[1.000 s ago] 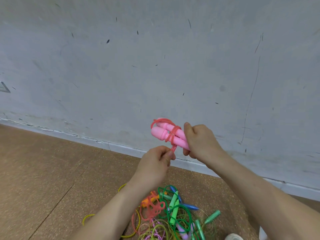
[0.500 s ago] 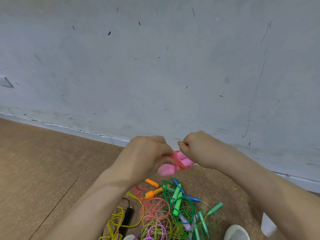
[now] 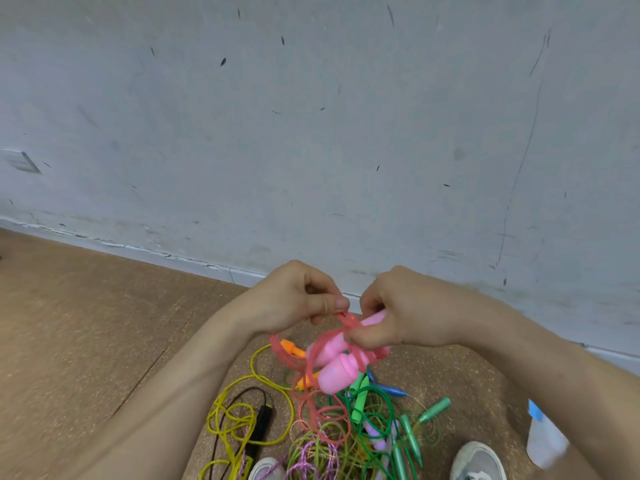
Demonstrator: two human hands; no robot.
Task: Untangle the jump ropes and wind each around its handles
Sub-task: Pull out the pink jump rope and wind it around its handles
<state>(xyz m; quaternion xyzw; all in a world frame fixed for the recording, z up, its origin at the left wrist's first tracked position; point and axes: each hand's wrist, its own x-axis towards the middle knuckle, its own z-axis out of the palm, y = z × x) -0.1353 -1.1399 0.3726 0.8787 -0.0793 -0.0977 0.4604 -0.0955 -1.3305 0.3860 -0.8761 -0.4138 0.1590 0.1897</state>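
Two pink jump-rope handles (image 3: 337, 367) lie side by side, pointing down-left, with a pink cord (image 3: 348, 320) looped around them. My right hand (image 3: 401, 310) grips the upper ends of the handles. My left hand (image 3: 298, 296) pinches the pink cord between thumb and fingers just left of the handles. Below them on the floor lies a tangled pile of jump ropes (image 3: 346, 427): green, yellow, orange, purple, blue and black.
A grey scuffed wall (image 3: 311, 133) stands close ahead, meeting the brown cork floor (image 3: 86, 323). Two grey shoes (image 3: 478, 460) show at the bottom edge. A white bottle with a blue cap (image 3: 543, 441) stands at the right.
Both hands came down from in front of the wall to just above the pile, with the handles now tilted down-left. The view tilted downward, showing more ropes and the shoes.
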